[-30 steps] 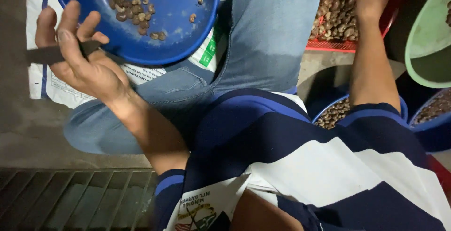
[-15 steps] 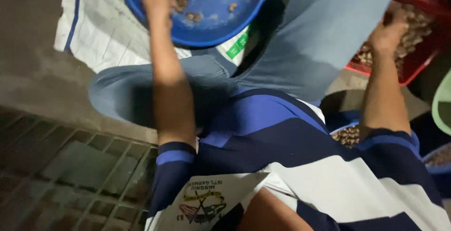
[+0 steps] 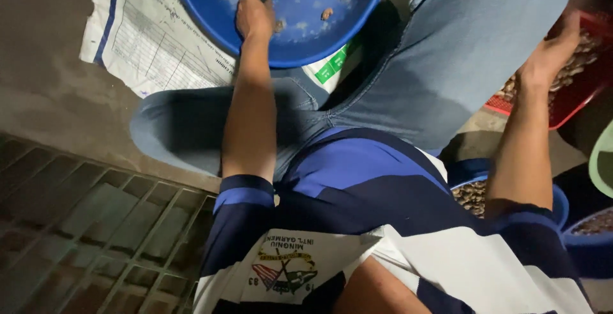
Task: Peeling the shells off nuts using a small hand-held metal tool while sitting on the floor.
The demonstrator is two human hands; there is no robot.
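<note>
My left hand (image 3: pixel 254 19) reaches into a large blue basin (image 3: pixel 300 52), fingers down among the brown shelled nuts (image 3: pixel 327 14) at its far side. A dark streak by the fingers may be a tool, but the grip is hidden. My right hand (image 3: pixel 550 49) stretches to the right over a red mesh basket (image 3: pixel 562 106) heaped with brown nuts (image 3: pixel 578 59). Its fingertips are blurred at the pile, and I cannot tell whether it holds anything. My bent legs in blue jeans (image 3: pixel 447 52) lie between the two containers.
The blue basin rests on a white printed sack (image 3: pixel 147 39) spread on the concrete floor. A metal floor grate (image 3: pixel 96 237) lies at lower left. At the right stand a blue bowl of nuts (image 3: pixel 472 196), a second blue bowl (image 3: pixel 594 224) and a pale green basin (image 3: pixel 603 161).
My left hand, which gripped a dark tool beside the basin, has moved into the basin among the nuts. My right hand stayed at the red basket. The view shifted left.
</note>
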